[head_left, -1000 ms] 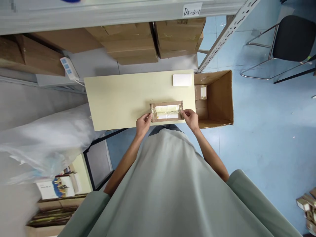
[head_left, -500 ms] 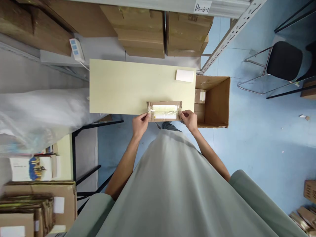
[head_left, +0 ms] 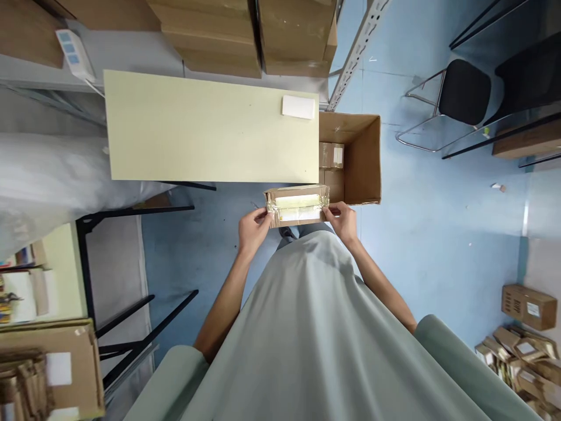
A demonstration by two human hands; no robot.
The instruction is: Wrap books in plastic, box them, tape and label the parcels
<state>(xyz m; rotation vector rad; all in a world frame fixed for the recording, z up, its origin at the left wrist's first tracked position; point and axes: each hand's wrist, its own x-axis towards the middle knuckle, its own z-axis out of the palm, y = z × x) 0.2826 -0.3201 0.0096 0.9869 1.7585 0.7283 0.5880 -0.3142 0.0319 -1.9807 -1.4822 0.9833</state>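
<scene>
A small taped cardboard box (head_left: 298,221) with white labels under clear tape is held in front of my body, just off the near edge of the pale yellow table (head_left: 210,128). My left hand (head_left: 254,231) pinches its left end. At the other end, my right hand (head_left: 342,222) grips the right side between thumb and fingers. Right of the table stands a large open carton (head_left: 363,161), and inside it lie small brown boxes (head_left: 332,155), one with a white label.
On the table's far right corner sits a white block-like item (head_left: 298,107). A power strip (head_left: 75,54) lies at the upper left, near shelf cartons (head_left: 210,38). To the left are a plastic-wrapped bundle (head_left: 48,181) and black table legs. A black chair (head_left: 464,93) stands at right.
Both hands have drawn the box off the table edge toward my body, and it is now tilted slightly. The camera view has shifted to the right.
</scene>
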